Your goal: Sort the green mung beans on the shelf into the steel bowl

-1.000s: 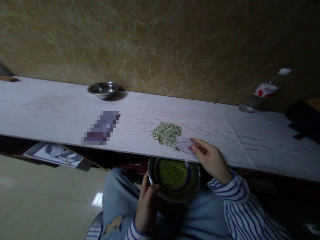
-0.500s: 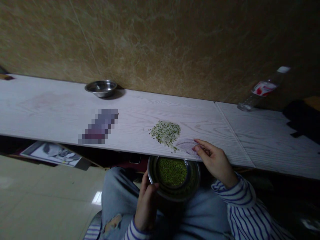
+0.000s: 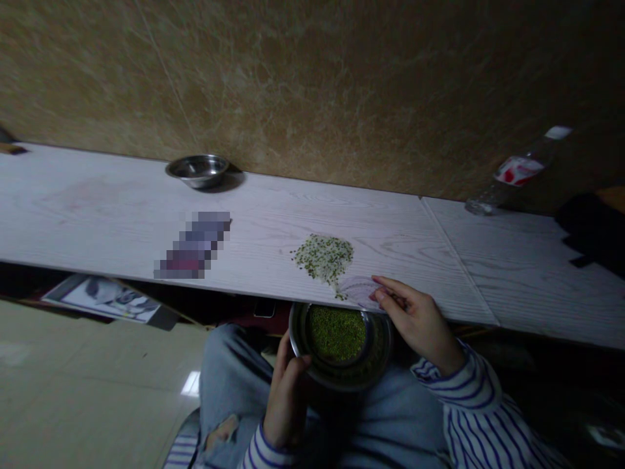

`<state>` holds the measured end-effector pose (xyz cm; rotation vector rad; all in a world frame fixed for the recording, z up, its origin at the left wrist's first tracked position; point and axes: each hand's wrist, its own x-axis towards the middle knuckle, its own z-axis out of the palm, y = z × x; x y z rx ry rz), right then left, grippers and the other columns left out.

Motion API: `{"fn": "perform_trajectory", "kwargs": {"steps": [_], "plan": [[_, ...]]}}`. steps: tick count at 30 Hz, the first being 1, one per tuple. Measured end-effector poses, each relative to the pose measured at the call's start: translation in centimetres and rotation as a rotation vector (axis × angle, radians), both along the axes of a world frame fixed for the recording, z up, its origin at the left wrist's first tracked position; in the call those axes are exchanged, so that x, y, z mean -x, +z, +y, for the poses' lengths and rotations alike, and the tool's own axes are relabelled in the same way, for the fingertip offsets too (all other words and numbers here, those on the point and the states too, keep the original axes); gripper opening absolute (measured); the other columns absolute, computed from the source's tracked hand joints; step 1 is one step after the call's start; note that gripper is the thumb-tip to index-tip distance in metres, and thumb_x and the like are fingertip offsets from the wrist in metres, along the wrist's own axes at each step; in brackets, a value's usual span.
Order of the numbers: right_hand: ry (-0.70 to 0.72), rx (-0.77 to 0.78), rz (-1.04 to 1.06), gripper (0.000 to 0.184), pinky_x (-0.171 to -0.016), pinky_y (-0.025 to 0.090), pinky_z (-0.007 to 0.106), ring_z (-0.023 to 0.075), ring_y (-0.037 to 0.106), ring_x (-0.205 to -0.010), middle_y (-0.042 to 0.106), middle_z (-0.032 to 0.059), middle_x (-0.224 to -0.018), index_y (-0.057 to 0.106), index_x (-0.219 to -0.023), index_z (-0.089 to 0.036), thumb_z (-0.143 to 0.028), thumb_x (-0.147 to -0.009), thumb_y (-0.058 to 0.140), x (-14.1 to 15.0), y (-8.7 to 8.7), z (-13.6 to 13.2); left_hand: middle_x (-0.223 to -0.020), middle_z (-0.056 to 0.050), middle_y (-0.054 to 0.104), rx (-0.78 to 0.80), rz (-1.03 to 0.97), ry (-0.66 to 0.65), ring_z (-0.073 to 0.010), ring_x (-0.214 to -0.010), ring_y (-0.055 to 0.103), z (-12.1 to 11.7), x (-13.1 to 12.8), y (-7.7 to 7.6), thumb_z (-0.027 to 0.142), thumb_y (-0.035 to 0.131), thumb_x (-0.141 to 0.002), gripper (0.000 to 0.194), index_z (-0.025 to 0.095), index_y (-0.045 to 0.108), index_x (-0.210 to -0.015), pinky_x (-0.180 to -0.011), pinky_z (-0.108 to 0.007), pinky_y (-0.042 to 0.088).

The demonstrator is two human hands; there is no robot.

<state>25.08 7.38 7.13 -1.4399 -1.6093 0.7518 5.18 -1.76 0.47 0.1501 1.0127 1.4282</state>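
My left hand (image 3: 287,397) grips the left rim of a steel bowl (image 3: 379,355), thumb over the edge, just below the table's front edge. Green mung beans (image 3: 336,332) cover the bowl's bottom. Pinched between the thumb and fingers of my right hand (image 3: 418,320) is a clear, curved plastic piece that looks like a protractor (image 3: 357,291), lying low over the table edge above the bowl. Its left end touches or nearly touches a few beans at the lower tip of a mixed pile of white rice and green beans (image 3: 325,257) on the tabletop.
A second steel bowl (image 3: 198,172) stands by the wall. A pixelated flat object (image 3: 195,246) lies on the white table (image 3: 263,215), left of the pile. At the right, a clear bottle (image 3: 517,170) leans against the wall near a dark item (image 3: 593,228). Shelf space runs underneath.
My right hand has shifted slightly left with the protractor, bringing it closer to the pile's lower tip. My left hand and the bowl have stayed almost still.
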Motion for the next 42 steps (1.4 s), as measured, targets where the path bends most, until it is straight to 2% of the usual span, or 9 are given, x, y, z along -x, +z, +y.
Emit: {"fn": "perform_trajectory", "kwargs": {"steps": [5, 19, 24, 32, 36, 39, 42], "plan": [[-0.036, 0.015, 0.030, 0.044, -0.076, 0.064, 0.035, 0.0237, 0.077, -0.081, 0.081, 0.0126, -0.093, 0.077, -0.114, -0.014, -0.045, -0.084, 0.067, -0.7, 0.2, -0.1, -0.124, -0.007, 0.074, -0.006, -0.025, -0.011, -0.0333, -0.128, 0.057, -0.1, 0.0, 0.1, 0.022, 0.073, -0.072, 0.052, 0.026, 0.070, -0.124, -0.105, -0.043, 0.046], [-0.007, -0.030, -0.077, 0.036, -0.080, 0.064, 0.036, 0.0240, 0.077, -0.084, 0.081, 0.0109, -0.095, 0.079, -0.111, -0.018, -0.040, -0.086, 0.066, -1.1, 0.3, -0.9, -0.128, -0.007, 0.072, 0.003, -0.040, -0.003, -0.0307, -0.132, 0.054, 0.0, 0.1, -0.4, 0.019, 0.072, -0.074, 0.060, 0.024, 0.062, -0.133, -0.110, -0.041, 0.041], [0.036, -0.035, -0.091, 0.036, -0.085, 0.062, 0.037, 0.0237, 0.077, -0.086, 0.081, 0.0112, -0.094, 0.079, -0.112, -0.016, -0.038, -0.087, 0.063, -0.3, 0.4, -0.5, -0.123, -0.007, 0.073, 0.010, -0.029, -0.001, -0.0336, -0.132, 0.055, 0.0, 0.0, -0.2, 0.020, 0.073, -0.072, 0.062, 0.024, 0.063, -0.134, -0.111, -0.046, 0.040], [0.055, -0.058, -0.163, 0.036, -0.068, 0.061, 0.031, 0.0214, 0.076, -0.077, 0.081, 0.0107, -0.095, 0.078, -0.115, -0.016, -0.034, -0.089, 0.060, 0.3, 0.2, 1.0, -0.120, -0.005, 0.074, -0.020, -0.055, -0.021, -0.0321, -0.136, 0.052, 0.0, 0.2, -0.2, 0.019, 0.074, -0.073, 0.053, 0.026, 0.068, -0.125, -0.113, -0.043, 0.039], [0.068, -0.082, -0.195, 0.036, -0.077, 0.061, 0.034, 0.0232, 0.076, -0.086, 0.081, 0.0108, -0.098, 0.077, -0.117, -0.017, -0.032, -0.090, 0.060, 0.2, 0.3, 2.1, -0.117, -0.006, 0.074, -0.002, -0.023, -0.019, -0.0330, -0.135, 0.052, -0.1, 0.2, -0.5, 0.021, 0.073, -0.074, 0.053, 0.025, 0.068, -0.126, -0.113, -0.045, 0.038], [0.077, -0.095, -0.189, 0.035, -0.085, 0.061, 0.037, 0.0247, 0.076, -0.092, 0.081, 0.0111, -0.097, 0.078, -0.116, -0.016, -0.031, -0.089, 0.060, 0.2, 0.6, 2.8, -0.123, -0.007, 0.073, 0.013, -0.021, -0.002, -0.0335, -0.134, 0.052, -0.1, 0.2, -0.5, 0.022, 0.072, -0.073, 0.058, 0.026, 0.066, -0.130, -0.113, -0.046, 0.038], [0.067, -0.096, -0.136, 0.035, -0.084, 0.061, 0.038, 0.0246, 0.076, -0.090, 0.081, 0.0115, -0.096, 0.077, -0.115, -0.015, -0.031, -0.088, 0.060, -0.1, 0.9, 3.0, -0.127, -0.007, 0.072, 0.011, -0.034, -0.027, -0.0327, -0.135, 0.052, -0.1, 0.3, -0.5, 0.021, 0.073, -0.072, 0.060, 0.026, 0.065, -0.132, -0.113, -0.043, 0.039]]}}
